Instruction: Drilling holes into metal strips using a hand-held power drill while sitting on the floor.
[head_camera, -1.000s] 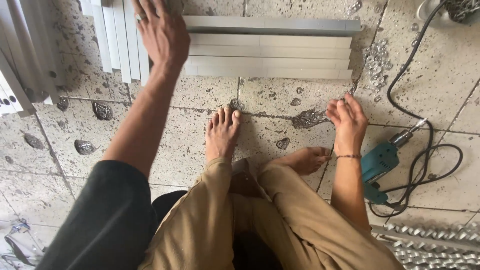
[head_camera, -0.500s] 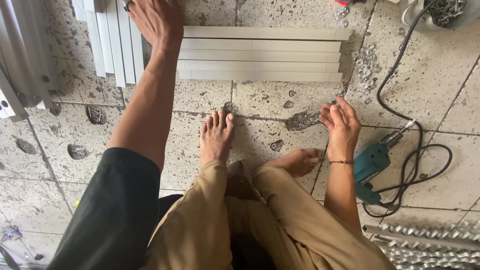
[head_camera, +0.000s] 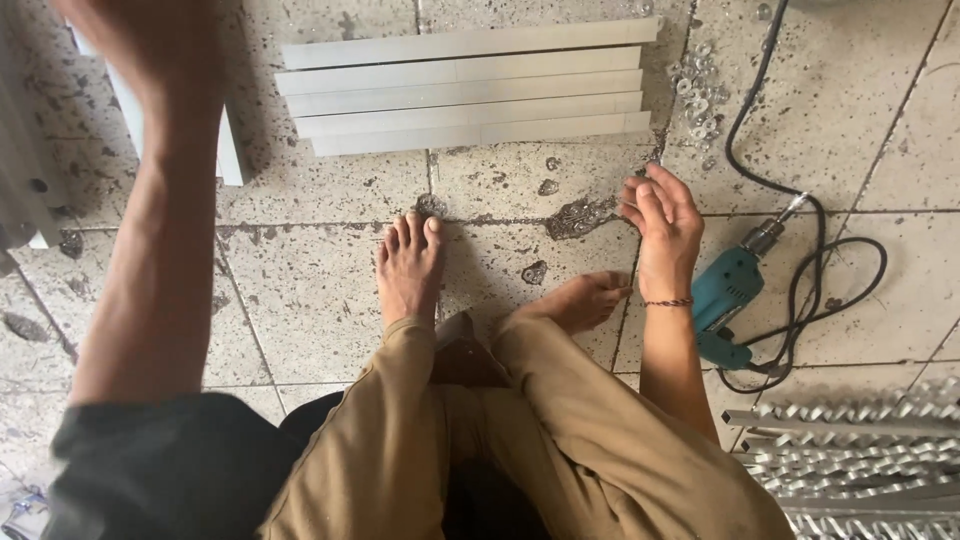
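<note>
The right hand (head_camera: 662, 215), right of centre, pinches something too small to tell above the floor (head_camera: 320, 290). The left hand (head_camera: 140, 40), blurred at upper left, hovers by the grey strips (head_camera: 465, 90); its grip cannot be told. A teal drill (head_camera: 728, 300) lies right.

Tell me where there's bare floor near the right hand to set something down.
Bare tile lies between the grey strips and the feet. It is crowded right of the right hand: teal drill, black cord, washers, metal pieces.

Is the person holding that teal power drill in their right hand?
No, the teal power drill lies on the tiled floor beside the right hand, which is raised with fingers pinched and not touching it.
</note>
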